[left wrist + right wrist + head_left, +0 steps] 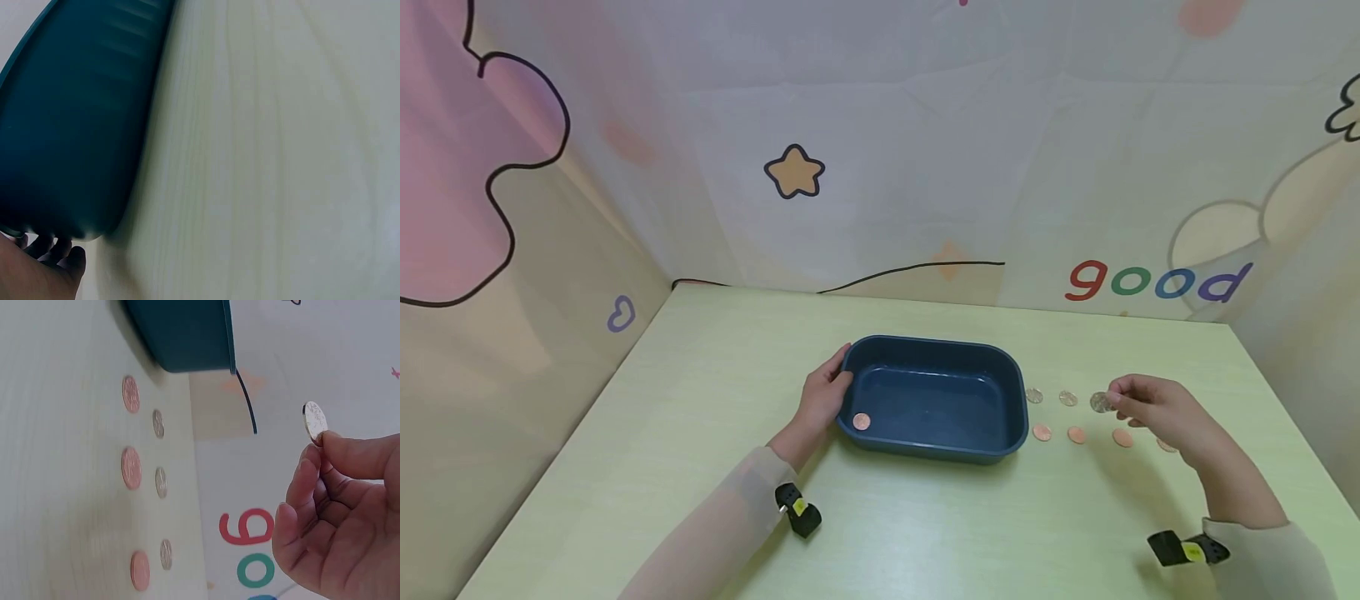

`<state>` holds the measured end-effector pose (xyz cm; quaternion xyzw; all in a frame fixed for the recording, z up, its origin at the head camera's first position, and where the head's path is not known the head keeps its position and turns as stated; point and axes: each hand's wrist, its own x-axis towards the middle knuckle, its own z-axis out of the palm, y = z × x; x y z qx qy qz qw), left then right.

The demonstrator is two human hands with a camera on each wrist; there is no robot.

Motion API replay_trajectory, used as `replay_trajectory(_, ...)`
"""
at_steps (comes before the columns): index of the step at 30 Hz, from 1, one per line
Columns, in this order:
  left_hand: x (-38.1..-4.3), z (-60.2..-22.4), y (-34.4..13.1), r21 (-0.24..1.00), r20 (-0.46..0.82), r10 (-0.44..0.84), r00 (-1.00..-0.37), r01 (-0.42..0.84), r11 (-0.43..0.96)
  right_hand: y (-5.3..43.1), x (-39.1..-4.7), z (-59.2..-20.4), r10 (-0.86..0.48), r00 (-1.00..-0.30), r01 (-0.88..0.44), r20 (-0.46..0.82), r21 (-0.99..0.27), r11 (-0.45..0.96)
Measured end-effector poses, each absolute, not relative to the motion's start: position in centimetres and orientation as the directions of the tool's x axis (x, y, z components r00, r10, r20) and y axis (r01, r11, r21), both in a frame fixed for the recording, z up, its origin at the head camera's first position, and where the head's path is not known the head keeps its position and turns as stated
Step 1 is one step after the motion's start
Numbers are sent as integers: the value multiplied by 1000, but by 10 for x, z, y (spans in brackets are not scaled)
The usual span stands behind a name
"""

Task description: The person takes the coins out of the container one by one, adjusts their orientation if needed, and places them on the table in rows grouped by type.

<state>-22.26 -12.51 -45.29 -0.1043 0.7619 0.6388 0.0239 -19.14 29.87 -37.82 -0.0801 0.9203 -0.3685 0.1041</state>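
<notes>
My left hand (824, 393) grips the left end of a dark blue plastic tray (940, 454), thumb at the rim and fingers against the outer wall. Inside the tray, a copper-coloured coin (861, 422) lies in the front left corner. My right hand (1165, 412) pinches a silver coin (315, 423) between thumb and fingertips, raised above the table right of the tray. Below it, silver coins (161, 482) lie in one row and copper-coloured coins (1077, 435) in another, nearer row. One copper-coloured coin (1167, 446) is partly covered by the right hand.
The pale wood-grain table (895, 533) runs back to a printed cloth backdrop (887, 208) with a star and the word "good". More cloth hangs along the left and right sides. Each forearm wears a black wrist device (799, 510) over a light sleeve.
</notes>
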Motion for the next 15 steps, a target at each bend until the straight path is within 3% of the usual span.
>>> replay_trajectory(15,-222,-452,-126,967,-172,-124,-977,-191,167,332,-197,-370,-143,-974,7,-176,-655,755)
